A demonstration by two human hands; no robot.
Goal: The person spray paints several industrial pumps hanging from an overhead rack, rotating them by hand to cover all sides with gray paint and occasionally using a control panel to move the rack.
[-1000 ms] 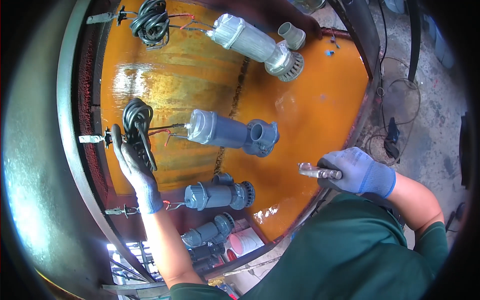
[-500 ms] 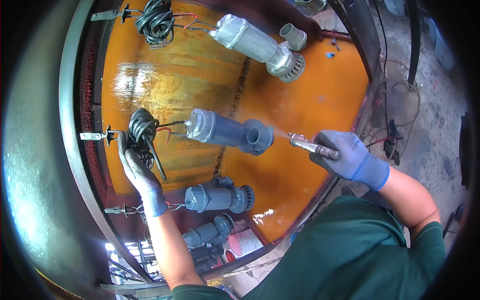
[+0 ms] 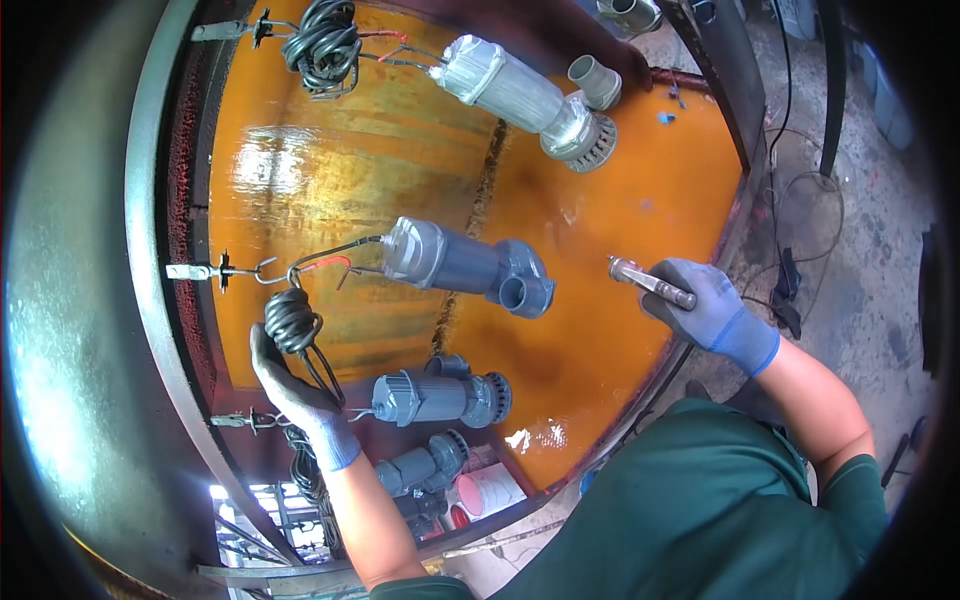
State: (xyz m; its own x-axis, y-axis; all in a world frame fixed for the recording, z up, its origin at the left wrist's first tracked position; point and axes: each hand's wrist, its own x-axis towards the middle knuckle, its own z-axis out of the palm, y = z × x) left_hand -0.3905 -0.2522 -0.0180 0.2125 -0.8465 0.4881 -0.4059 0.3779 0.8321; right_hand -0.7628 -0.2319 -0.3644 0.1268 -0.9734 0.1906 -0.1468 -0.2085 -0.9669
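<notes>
My right hand, in a grey-blue glove, is closed around a slim metal spray gun, its nozzle pointing left. Apart from the nozzle, to its left, a grey-painted submersible pump hangs from a hook by its wire. My gloved left hand cups a coil of black cable from below, its fingers curving up along the coil's left side. Part of the grip is hidden behind the coil. The coil's cable runs up to the wire and red lead beside the hook.
A paler, silvery pump hangs farther off, with another black cable coil. Nearer are more grey pumps and a white bucket. An orange-coated panel backs them, within a metal frame. A hose trails over the floor at right.
My left hand has moved nearer, and the cable coil has swung toward me with it. The spray gun has drawn back to the right, and its mist has stopped. The pump has turned slightly.
</notes>
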